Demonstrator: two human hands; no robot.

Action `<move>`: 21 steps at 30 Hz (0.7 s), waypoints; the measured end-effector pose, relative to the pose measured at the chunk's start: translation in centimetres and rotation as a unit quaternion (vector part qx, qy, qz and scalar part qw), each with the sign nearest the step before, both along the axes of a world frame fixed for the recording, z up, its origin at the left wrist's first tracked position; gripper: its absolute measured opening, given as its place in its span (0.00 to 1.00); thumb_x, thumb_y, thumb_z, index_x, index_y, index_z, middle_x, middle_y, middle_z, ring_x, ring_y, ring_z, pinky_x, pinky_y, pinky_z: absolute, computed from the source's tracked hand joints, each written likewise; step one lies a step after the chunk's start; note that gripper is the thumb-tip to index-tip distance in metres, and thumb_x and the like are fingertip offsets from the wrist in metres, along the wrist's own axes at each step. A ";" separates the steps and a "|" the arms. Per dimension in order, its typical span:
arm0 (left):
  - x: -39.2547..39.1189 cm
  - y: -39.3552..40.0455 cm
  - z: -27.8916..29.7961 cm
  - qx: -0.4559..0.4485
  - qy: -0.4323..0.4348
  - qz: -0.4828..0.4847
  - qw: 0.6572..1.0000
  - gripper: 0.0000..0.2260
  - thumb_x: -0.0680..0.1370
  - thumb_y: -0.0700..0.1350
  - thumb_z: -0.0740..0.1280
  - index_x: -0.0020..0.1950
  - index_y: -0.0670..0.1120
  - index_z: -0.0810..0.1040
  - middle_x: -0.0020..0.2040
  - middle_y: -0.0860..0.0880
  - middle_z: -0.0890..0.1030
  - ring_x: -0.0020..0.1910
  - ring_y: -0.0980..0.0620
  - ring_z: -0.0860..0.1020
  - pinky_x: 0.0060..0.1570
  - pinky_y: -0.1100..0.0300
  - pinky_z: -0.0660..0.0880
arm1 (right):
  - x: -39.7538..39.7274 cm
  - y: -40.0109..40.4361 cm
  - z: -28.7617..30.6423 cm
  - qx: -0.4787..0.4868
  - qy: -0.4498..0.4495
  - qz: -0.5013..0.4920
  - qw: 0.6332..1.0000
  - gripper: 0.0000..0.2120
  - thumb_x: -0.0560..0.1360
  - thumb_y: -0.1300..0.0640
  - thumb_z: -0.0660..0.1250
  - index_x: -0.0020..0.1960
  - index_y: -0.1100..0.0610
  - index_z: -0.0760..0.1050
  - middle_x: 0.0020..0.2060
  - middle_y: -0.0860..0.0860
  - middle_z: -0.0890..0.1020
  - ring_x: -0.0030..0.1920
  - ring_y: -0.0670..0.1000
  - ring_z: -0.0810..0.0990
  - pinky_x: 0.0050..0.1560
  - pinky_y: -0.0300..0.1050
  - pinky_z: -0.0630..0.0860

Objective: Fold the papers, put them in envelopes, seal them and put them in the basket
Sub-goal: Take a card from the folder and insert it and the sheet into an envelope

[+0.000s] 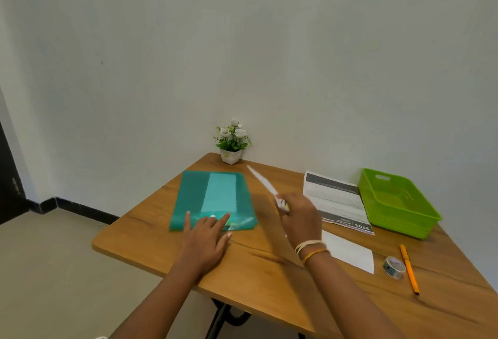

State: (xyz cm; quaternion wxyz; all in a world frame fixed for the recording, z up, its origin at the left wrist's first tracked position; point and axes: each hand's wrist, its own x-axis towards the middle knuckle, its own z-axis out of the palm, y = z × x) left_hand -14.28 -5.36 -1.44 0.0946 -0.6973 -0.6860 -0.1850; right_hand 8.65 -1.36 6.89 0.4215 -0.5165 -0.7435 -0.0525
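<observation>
— Pinched in her right hand [297,220], a folded paper [262,183] slants toward 11 o'clock; her left hand [207,236] presses flat on the teal envelope [194,198].

— Insertion step, I'd say. Next she must open its mouth and slide the paper in. The basket [420,227] waits at 2 o'clock.

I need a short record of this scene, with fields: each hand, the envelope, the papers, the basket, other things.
left hand: flat on the near end of the teal envelope
right hand: holds a folded paper above the table
papers: printed sheet and white sheet lie flat
green basket: nothing seen inside
other: tape roll, orange pen, flower pot
</observation>
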 end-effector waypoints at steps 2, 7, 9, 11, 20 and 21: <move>-0.3 0.3 -0.2 0.004 0.008 0.063 0.998 0.26 0.77 0.65 0.46 0.66 0.60 0.75 0.56 0.49 0.79 0.58 0.47 0.77 0.65 0.33 0.56 | -0.9 -0.7 -1.5 -0.036 -0.050 0.003 0.998 0.13 0.66 0.61 0.72 0.49 0.50 0.82 0.40 0.51 0.83 0.35 0.56 0.81 0.31 0.43 0.75; -0.2 0.1 0.0 -0.053 -0.020 0.147 0.988 0.38 0.71 0.70 0.35 0.73 0.58 0.66 0.73 0.45 0.67 0.73 0.44 0.63 0.69 0.35 0.46 | -3.3 -1.7 -4.6 -0.162 -0.180 0.012 0.970 0.14 0.76 0.51 0.63 0.61 0.49 0.76 0.57 0.49 0.80 0.54 0.52 0.78 0.50 0.44 0.77; 0.0 0.0 0.1 -0.062 -0.035 0.158 0.985 0.41 0.69 0.71 0.32 0.75 0.57 0.62 0.76 0.43 0.62 0.75 0.44 0.58 0.71 0.36 0.44 | -4.2 -1.5 -5.4 -0.196 -0.212 -0.004 0.957 0.19 0.76 0.42 0.59 0.61 0.51 0.75 0.57 0.50 0.78 0.56 0.52 0.76 0.52 0.47 0.77; -0.1 0.1 0.0 -0.073 -0.046 0.162 0.983 0.42 0.69 0.71 0.33 0.76 0.55 0.61 0.76 0.42 0.60 0.76 0.43 0.55 0.71 0.37 0.43 | -4.9 -1.1 -6.1 -0.210 -0.231 -0.024 0.950 0.29 0.74 0.33 0.53 0.61 0.54 0.74 0.57 0.53 0.76 0.57 0.54 0.73 0.54 0.49 0.74; 2.1 -0.1 0.4 0.098 -0.101 -0.124 0.982 0.13 0.78 0.47 0.63 0.61 0.48 0.77 0.64 0.47 0.76 0.62 0.48 0.76 0.63 0.55 0.69 | -2.2 -1.2 -5.7 -0.238 -0.035 0.052 0.969 0.24 0.76 0.41 0.60 0.68 0.52 0.69 0.66 0.48 0.73 0.64 0.50 0.73 0.64 0.44 0.71; 2.7 -0.1 0.4 0.076 -0.125 -0.144 0.979 0.12 0.78 0.46 0.63 0.61 0.49 0.78 0.64 0.49 0.77 0.60 0.50 0.77 0.59 0.58 0.72 | -1.5 -1.4 -5.7 -0.251 -0.050 0.068 0.964 0.22 0.76 0.44 0.62 0.67 0.51 0.70 0.66 0.48 0.73 0.63 0.50 0.74 0.63 0.43 0.71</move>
